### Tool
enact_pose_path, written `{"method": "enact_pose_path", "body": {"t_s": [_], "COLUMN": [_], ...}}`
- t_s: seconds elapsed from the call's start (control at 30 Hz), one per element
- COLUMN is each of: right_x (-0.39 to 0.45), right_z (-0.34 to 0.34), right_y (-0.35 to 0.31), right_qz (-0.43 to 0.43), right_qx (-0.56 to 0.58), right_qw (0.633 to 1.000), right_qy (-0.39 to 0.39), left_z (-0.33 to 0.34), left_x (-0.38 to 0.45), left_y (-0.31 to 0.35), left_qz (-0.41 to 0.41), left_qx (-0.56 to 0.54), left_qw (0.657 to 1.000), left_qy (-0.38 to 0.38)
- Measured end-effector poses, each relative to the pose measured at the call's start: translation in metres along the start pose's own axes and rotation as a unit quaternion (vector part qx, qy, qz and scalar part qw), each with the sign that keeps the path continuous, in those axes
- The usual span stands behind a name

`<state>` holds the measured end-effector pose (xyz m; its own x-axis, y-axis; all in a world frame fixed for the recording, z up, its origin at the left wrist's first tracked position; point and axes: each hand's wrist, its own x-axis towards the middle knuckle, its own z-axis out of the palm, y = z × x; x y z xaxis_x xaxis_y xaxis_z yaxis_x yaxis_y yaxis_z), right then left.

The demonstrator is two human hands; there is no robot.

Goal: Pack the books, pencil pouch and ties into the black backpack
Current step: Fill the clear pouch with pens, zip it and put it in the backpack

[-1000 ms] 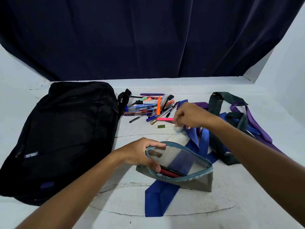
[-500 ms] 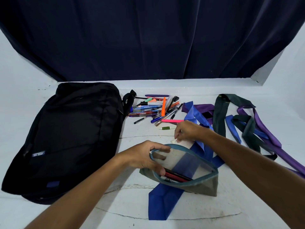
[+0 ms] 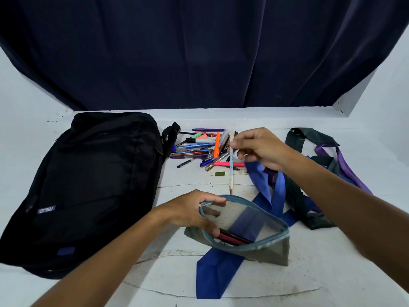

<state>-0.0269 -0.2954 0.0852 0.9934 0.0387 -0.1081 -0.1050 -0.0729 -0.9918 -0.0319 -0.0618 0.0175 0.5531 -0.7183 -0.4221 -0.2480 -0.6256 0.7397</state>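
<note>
Right hand (image 3: 263, 149) pinches a white pencil (image 3: 231, 165) near its top, tip pointing down just above the pencil pouch (image 3: 247, 235) rim, small gap between. Left hand (image 3: 190, 212) grips the pouch's left rim, mouth held wide open. Pen pile (image 3: 199, 149) behind the pencil; black backpack (image 3: 84, 191) left of the pouch, zipped; ties (image 3: 309, 187) under and right of the right hand; blue tie (image 3: 217, 273) runs under the pouch.

A white, cracked surface (image 3: 298, 282) is seen. On it a black backpack (image 3: 88, 187) is laid flat at the left, a heap of pens (image 3: 199, 149) at the middle back, tangled ties (image 3: 309, 196) at the right, and a blue tie (image 3: 217, 273) in front.
</note>
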Motion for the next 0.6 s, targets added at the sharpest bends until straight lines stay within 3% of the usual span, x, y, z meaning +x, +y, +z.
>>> {"method": "enact_pose_path", "body": {"t_s": [0.1,0.17,0.33,0.43,0.5,0.6], "right_x": [-0.018,-0.027,-0.039,-0.037,-0.027,0.000], "right_z": [0.005,0.009,0.027,0.033,0.027,0.008], "right_y": [-0.011,-0.013,0.000,0.004,-0.001,0.000], "right_qz": [0.031,0.037,0.038,0.056,0.057,0.033], "right_qx": [-0.027,-0.122,-0.388,-0.462,-0.444,-0.398], "right_qw": [0.997,0.985,0.888,0.843,0.863,0.910], "right_qy": [-0.069,-0.119,-0.245,-0.268,-0.234,-0.116], "left_z": [-0.001,-0.002,-0.002,-0.002,-0.004,-0.008], "left_x": [0.001,0.002,0.004,0.005,0.004,0.001], "left_y": [-0.001,-0.003,-0.002,-0.005,-0.004,-0.001], "left_qz": [0.000,0.004,0.009,0.002,0.002,0.001], "left_qx": [-0.009,-0.014,-0.017,-0.014,-0.004,0.002], "left_qw": [1.000,1.000,1.000,1.000,1.000,1.000], "left_qy": [0.000,0.000,0.002,0.009,0.012,0.004]}}
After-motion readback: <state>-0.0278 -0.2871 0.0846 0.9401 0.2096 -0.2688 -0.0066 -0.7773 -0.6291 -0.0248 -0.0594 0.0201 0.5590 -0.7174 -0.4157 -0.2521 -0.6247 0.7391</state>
